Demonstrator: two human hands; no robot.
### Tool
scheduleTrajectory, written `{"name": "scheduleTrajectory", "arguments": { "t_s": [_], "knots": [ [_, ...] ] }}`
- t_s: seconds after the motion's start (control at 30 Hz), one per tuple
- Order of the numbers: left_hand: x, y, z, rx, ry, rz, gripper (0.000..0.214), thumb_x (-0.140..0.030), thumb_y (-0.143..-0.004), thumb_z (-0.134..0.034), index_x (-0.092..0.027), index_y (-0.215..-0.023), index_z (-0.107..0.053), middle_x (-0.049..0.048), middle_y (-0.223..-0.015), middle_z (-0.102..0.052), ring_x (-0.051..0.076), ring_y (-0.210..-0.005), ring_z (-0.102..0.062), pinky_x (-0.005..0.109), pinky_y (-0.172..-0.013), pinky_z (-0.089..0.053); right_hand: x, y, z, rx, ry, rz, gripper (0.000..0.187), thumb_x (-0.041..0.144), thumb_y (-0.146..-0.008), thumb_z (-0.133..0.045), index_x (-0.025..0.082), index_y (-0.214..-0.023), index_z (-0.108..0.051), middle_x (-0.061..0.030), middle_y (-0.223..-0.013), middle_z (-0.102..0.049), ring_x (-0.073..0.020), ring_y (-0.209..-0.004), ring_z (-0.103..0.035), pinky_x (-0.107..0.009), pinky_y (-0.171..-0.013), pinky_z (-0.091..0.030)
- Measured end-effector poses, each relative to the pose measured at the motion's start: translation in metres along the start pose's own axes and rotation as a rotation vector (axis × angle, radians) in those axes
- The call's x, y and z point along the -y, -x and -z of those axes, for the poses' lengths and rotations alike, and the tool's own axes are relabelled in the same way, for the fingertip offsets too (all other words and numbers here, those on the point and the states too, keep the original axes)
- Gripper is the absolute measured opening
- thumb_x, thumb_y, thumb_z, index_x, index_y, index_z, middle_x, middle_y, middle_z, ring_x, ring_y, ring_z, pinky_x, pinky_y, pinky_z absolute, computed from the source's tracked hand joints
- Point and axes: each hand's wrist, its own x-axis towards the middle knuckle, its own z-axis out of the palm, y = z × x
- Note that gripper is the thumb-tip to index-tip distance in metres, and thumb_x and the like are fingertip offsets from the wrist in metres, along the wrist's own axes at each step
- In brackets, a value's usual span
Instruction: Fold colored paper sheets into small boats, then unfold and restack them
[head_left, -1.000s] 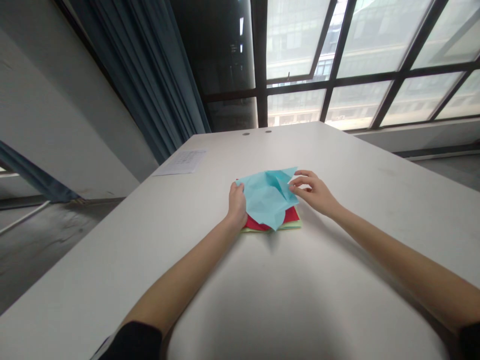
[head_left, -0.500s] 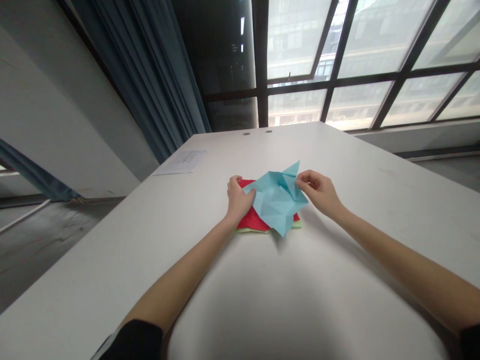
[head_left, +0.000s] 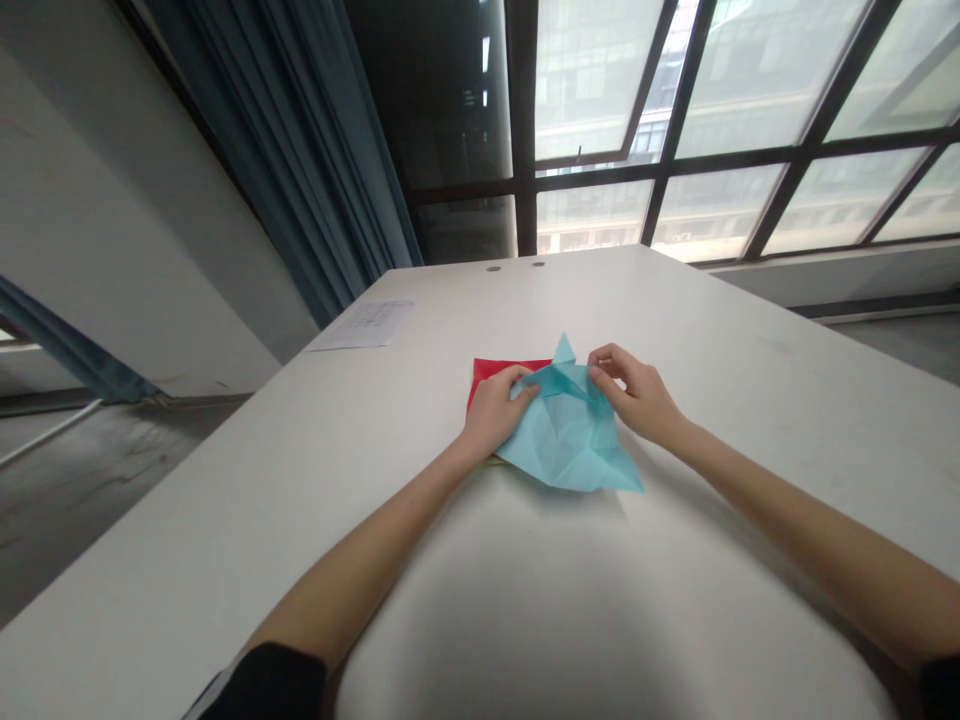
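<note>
Light-blue paper (head_left: 570,445), creased and peaked, is held over the middle of a white worktop (head_left: 540,600), its lower edge toward the viewer. The person's left hand (head_left: 495,405) pinches its left side and the right hand (head_left: 634,395) its right, fingers closed on it, probably to steady the loose sheet from both sides. Red paper (head_left: 491,368) lies partly beneath; farther off, a printed page (head_left: 364,325) rests near the worktop's left edge, with windows (head_left: 589,90) beyond.

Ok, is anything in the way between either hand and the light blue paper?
Nothing visible is: the left hand grips the light blue paper at its left edge, the right hand at its upper right. The red sheet shows beyond the left hand, not between.
</note>
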Motion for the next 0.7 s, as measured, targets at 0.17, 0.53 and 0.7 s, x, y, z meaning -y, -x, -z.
{"name": "scheduleTrajectory", "arguments": {
  "t_s": [0.17,0.53,0.7],
  "knots": [
    [0.004,-0.002,0.002,0.054,0.074,0.022,0.026,-0.012,-0.05,-0.073,-0.023,-0.074,-0.066,0.0021,-0.078,-0.066,0.022,-0.078,-0.058,0.031,-0.077,-0.043,-0.023,-0.011,-0.001,-0.102,-0.305,-0.152,0.016,0.036,-0.076,-0.049,0.021,-0.079,-0.049,0.0049,-0.056,-0.043,-0.0103,-0.053,-0.043,-0.023,-0.053,-0.039],
    [0.019,-0.003,0.011,0.026,0.191,0.142,0.018,-0.029,-0.064,-0.067,-0.016,-0.077,-0.065,0.0058,-0.071,-0.068,0.019,-0.062,-0.061,0.029,-0.058,-0.048,-0.046,-0.016,0.008,-0.351,-0.686,-0.502,0.01,0.029,-0.068,-0.052,0.022,-0.07,-0.045,0.0042,-0.056,-0.041,-0.0107,-0.05,-0.044,-0.022,-0.043,-0.038],
    [0.015,-0.003,0.014,-0.069,0.278,0.196,0.018,-0.027,-0.065,-0.066,-0.015,-0.078,-0.064,0.0051,-0.068,-0.067,0.017,-0.059,-0.06,0.028,-0.059,-0.048,-0.042,-0.013,0.009,-0.25,-0.756,-0.558,0.02,0.04,-0.072,-0.055,0.024,-0.08,-0.047,0.0027,-0.062,-0.052,-0.0121,-0.053,-0.052,-0.025,-0.048,-0.045]
  ]
}}
